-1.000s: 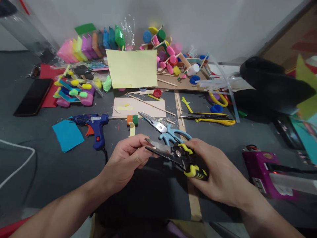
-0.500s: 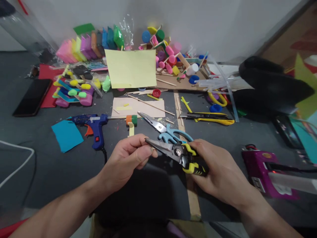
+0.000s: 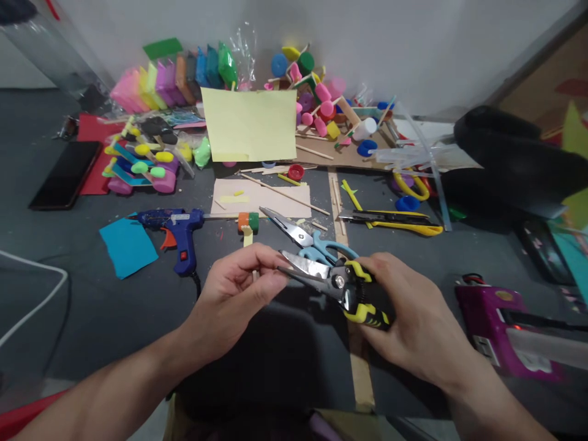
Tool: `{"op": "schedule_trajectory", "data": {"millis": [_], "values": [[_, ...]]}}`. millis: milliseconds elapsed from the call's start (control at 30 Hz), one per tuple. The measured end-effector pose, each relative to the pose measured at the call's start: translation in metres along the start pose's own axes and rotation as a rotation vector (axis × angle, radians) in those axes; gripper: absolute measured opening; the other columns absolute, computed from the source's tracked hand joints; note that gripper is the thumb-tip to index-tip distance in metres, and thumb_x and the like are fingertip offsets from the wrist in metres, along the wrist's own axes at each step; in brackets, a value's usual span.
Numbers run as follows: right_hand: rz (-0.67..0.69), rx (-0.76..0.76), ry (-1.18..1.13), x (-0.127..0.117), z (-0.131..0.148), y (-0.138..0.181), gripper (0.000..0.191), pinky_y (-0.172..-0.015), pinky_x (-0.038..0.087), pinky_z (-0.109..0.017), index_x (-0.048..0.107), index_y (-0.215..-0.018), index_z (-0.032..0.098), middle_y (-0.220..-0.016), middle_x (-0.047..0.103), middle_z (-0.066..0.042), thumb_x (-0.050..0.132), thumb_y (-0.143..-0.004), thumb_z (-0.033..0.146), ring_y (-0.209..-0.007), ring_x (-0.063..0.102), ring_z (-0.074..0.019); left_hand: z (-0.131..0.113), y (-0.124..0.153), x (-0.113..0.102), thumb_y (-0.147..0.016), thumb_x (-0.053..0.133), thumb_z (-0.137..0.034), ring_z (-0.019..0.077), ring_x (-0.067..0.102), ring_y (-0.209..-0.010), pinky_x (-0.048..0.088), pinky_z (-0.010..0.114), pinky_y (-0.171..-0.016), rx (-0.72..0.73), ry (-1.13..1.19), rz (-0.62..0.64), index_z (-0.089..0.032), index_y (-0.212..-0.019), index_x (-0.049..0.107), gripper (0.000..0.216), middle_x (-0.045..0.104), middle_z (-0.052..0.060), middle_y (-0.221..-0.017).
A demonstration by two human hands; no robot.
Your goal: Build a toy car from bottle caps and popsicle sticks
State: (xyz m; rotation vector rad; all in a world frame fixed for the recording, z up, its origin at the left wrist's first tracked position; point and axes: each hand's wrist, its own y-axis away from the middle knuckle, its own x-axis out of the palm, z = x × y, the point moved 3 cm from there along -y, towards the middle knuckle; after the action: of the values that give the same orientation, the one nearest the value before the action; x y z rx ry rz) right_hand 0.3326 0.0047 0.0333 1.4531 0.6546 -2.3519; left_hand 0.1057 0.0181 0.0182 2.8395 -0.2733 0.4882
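My right hand (image 3: pixel 404 312) is wrapped round the black and yellow handles of a pair of snips (image 3: pixel 324 275). Their blades point left and stand slightly apart at my left hand (image 3: pixel 248 282). The fingers of that hand are pinched together at the blade tips, and a short pale stick (image 3: pixel 255 277) shows partly between them; the rest of it is hidden. Just behind the snips lie light-blue-handled scissors (image 3: pixel 298 236), partly covered by the blades. A small orange and green cylinder (image 3: pixel 248 222) with a pale yellow strip is beyond my left hand.
Left of my hands lies a blue glue gun (image 3: pixel 184 236), near a blue paper (image 3: pixel 128 248). A yellow box cutter (image 3: pixel 395 220) is at the right, with a purple device (image 3: pixel 500 331) nearer. Pale card (image 3: pixel 275 199), sticks, and several clay-and-stick models (image 3: pixel 142 165) spread across the back.
The snips' blades have parted from nearly closed to slightly apart. The pale stick now shows between my left fingers. The whole view has shifted a little.
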Motion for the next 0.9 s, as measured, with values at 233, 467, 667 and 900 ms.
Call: {"op": "schedule_trajectory", "data": {"millis": [233,467,667,900], "values": [[-0.024,-0.015,0.054,-0.001,0.000,0.002,0.034,-0.065,0.048,-0.034,0.052,-0.110,0.016,-0.088,0.060,-0.009,0.057,-0.077,0.020,-0.077,0.060,-0.0243,-0.005,-0.002,-0.003,-0.084,0.070,-0.012,0.0045,0.036,-0.054,0.030,0.017,-0.048,0.115,-0.077,-0.095,-0.023,-0.081,0.074,0.012,0.058,-0.004,-0.071],[-0.020,0.017,0.047,-0.001,-0.003,0.003,0.031,-0.066,0.047,-0.032,0.054,-0.108,0.017,-0.092,0.061,-0.009,0.058,-0.077,0.022,-0.081,0.062,-0.0241,-0.010,0.002,-0.001,-0.082,0.072,-0.010,0.0064,0.034,-0.050,0.032,0.019,-0.048,0.199,-0.189,-0.121,-0.024,-0.080,0.072,0.014,0.040,-0.008,-0.053],[-0.037,-0.021,0.103,0.000,-0.002,0.002,0.029,-0.065,0.047,-0.032,0.054,-0.108,0.015,-0.091,0.062,-0.010,0.056,-0.081,0.025,-0.079,0.062,-0.0242,-0.016,0.003,-0.001,-0.081,0.071,-0.007,0.0068,0.038,-0.049,0.035,0.019,-0.048,0.324,-0.219,-0.141,-0.024,-0.082,0.071,0.017,0.043,-0.008,-0.054],[-0.041,0.006,0.060,0.001,-0.004,0.001,0.031,-0.065,0.048,-0.033,0.053,-0.109,0.017,-0.091,0.062,-0.009,0.058,-0.079,0.024,-0.079,0.063,-0.0247,-0.017,0.006,-0.001,-0.082,0.071,-0.011,0.0069,0.036,-0.047,0.031,0.021,-0.045,0.311,-0.228,-0.141,-0.022,-0.081,0.069,0.012,0.044,-0.007,-0.054]]}}
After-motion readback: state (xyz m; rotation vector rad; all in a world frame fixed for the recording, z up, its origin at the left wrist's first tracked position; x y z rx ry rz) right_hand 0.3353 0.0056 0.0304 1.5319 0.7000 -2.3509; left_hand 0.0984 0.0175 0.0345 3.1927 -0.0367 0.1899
